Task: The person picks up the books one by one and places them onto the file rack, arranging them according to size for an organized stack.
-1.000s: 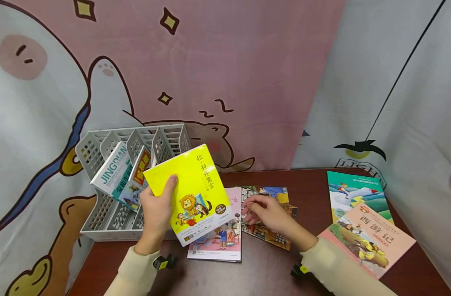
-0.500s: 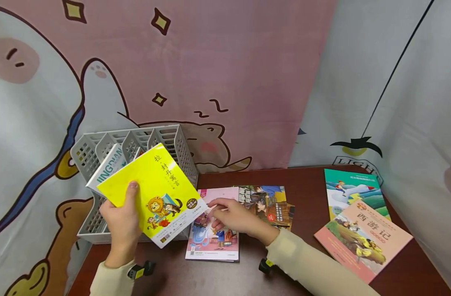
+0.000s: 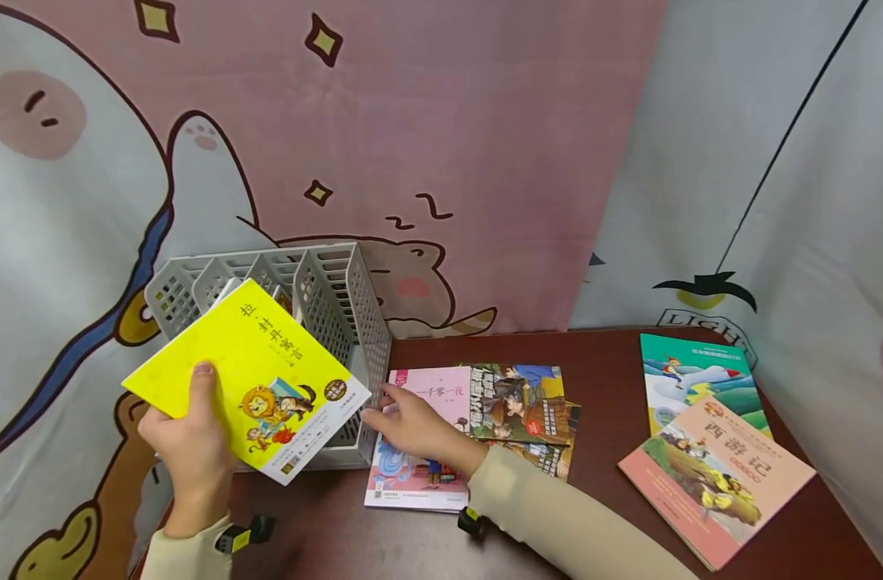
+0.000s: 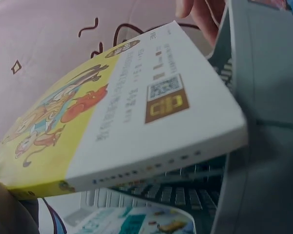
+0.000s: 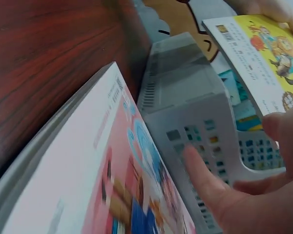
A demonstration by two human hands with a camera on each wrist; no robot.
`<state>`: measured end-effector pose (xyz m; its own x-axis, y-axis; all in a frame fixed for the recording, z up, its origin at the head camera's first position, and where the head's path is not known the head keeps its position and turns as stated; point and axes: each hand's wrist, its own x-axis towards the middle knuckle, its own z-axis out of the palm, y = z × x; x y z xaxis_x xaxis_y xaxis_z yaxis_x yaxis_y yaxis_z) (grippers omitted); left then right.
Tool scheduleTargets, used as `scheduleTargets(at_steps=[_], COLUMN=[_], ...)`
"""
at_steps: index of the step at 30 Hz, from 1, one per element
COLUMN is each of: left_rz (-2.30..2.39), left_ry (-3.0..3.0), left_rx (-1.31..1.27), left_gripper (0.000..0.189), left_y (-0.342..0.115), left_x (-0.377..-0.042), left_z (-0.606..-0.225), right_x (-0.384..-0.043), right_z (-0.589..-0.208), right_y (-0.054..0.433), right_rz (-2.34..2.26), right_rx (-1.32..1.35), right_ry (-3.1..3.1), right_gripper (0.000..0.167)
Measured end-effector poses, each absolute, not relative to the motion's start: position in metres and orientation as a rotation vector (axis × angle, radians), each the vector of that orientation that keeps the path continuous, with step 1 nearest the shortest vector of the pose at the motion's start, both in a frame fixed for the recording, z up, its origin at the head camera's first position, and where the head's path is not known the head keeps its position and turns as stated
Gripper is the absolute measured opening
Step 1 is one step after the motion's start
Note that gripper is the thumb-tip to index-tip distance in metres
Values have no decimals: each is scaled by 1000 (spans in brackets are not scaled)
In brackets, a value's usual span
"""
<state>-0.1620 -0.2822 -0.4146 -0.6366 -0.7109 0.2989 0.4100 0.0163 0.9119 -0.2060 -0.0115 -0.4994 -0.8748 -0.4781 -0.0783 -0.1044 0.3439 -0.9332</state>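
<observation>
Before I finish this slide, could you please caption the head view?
The left hand holds a yellow book over a gray rack, the right hand nearby, more books on the table.

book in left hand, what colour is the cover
Book cover: yellow with a white bottom strip, clearest in the head view.

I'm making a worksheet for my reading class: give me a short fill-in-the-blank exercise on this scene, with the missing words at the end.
1. The left hand holds a book that is mostly ____ in colour.
2. The maned animal drawn on this book is a ____.
3. In the head view, the perforated rack stands to the ____ of the pink book.
4. The peach-coloured book lies partly on ____ of the green-topped book.

Missing words: yellow; lion; left; top.
</observation>
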Motion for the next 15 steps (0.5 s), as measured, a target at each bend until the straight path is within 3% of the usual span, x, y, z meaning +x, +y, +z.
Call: scheduleTargets(at_steps=[6, 15], left_rz=[-1727, -1687], left_ry=[-1438, -1321], left_rx=[351, 477], left_gripper=[44, 48], left_y=[-298, -336], left_x=[-161, -151], left_z=[-420, -420], right_x=[-206, -204], right_z=[-512, -522], right_y=[-36, -48], right_rz=[-1423, -1390], right_rx=[-468, -500], right_ry=[2465, 2546], right_gripper=[95, 89])
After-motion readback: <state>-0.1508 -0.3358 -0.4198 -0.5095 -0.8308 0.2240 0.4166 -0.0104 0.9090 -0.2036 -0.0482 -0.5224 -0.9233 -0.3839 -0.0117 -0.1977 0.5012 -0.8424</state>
